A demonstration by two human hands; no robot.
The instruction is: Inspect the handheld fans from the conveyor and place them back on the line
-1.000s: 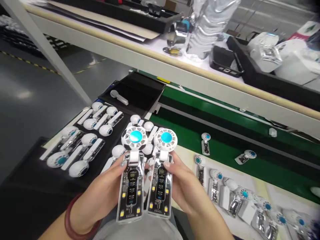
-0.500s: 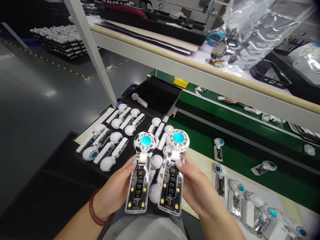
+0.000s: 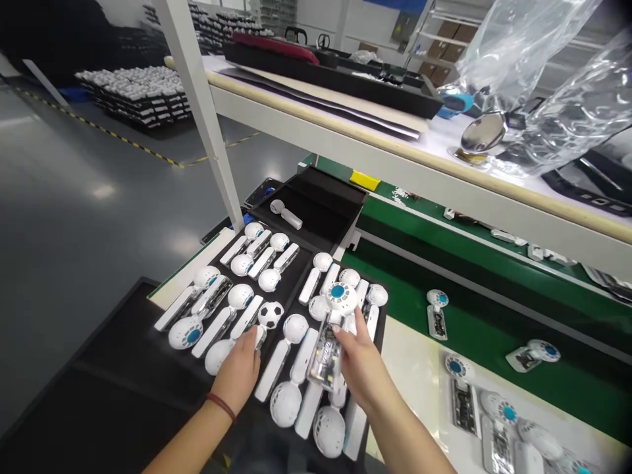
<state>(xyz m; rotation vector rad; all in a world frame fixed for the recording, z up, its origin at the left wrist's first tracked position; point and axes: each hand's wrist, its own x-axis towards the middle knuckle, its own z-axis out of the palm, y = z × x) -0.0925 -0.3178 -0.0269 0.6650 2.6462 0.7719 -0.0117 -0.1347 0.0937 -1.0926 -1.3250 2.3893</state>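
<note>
My left hand point(image 3: 236, 374) grips a small fan unit with a soccer-ball patterned head point(image 3: 271, 315), low over the black tray point(image 3: 302, 268) at the end of a row of white fan units point(image 3: 240, 296). Its body is mostly hidden by my fingers. My right hand point(image 3: 364, 368) holds another fan unit point(image 3: 324, 359) by the side of its clear body, thumb on top. That unit's round head with a blue centre faces up, above more white units lying in the tray.
Loose fan units point(image 3: 464, 395) lie on the pale ledge at the right, and two more on the green conveyor point(image 3: 474, 329). A shelf point(image 3: 395, 164) on a white post point(image 3: 202, 112) crosses above. One unit point(image 3: 286, 214) lies in the black tray behind.
My hands have moved apart and the two units are no longer side by side. The left one has gone down to the tray and turned over; the right one is tilted. The view has shifted.
</note>
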